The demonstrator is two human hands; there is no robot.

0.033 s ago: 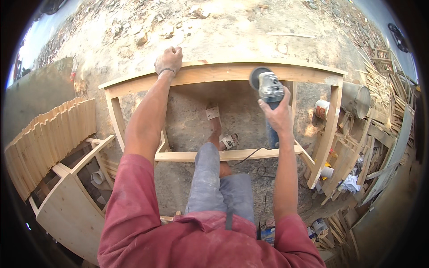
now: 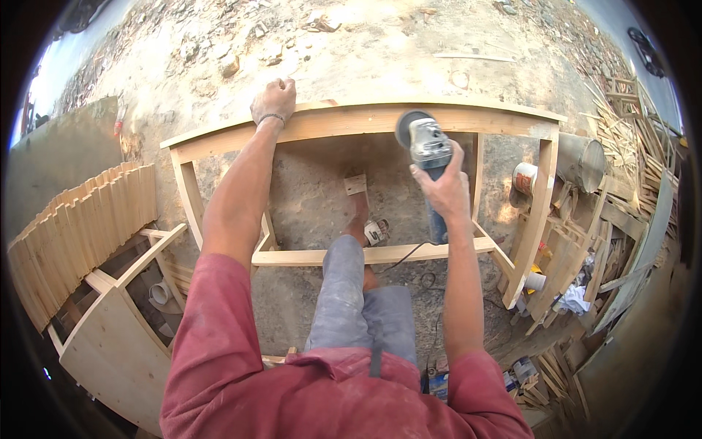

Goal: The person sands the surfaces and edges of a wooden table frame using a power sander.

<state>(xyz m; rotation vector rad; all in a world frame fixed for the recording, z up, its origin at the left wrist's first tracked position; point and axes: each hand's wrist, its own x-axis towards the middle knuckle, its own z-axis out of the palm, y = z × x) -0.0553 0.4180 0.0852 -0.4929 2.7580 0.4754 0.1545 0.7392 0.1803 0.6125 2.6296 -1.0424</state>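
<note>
Wooden frame (image 2: 344,123), stony ground (image 2: 387,66), scrap wood (image 2: 649,150)

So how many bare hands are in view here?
2: the left hand at the top edge of the wooden frame, left of its middle; the right hand around the grinder. No others show.

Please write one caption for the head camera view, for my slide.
The right hand holds a grinder at a wooden frame; the left hand rests at its top edge.
</note>
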